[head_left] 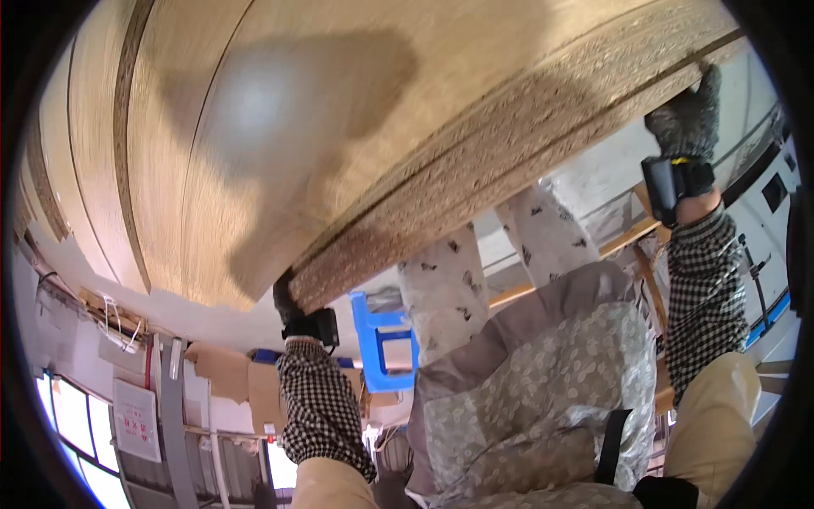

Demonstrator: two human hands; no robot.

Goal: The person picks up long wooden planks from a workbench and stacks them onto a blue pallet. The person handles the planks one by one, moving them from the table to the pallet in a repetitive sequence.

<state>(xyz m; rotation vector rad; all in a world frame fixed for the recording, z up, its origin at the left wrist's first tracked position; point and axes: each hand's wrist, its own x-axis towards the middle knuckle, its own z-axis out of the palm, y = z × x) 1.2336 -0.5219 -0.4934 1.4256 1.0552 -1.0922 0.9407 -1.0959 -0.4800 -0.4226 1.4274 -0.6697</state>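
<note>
Wood-grain particle boards lie at a slant across the upper view, their rough brown edges facing me and dark gaps showing between layers. My left hand, in a dark glove, grips their near left corner; most of its fingers are hidden by the board. At the far right end my right hand, in a grey glove, holds the same boards, one digit reaching up over the edge and the others partly hidden. Each wrist carries a black strapped device. Both forearms wear black-and-white checked sleeves.
More wood-grain panels stand side by side at the left. A blue plastic stool is below the boards, beside my patterned apron. Cardboard and a white sign are at lower left; a timber strip lies at right.
</note>
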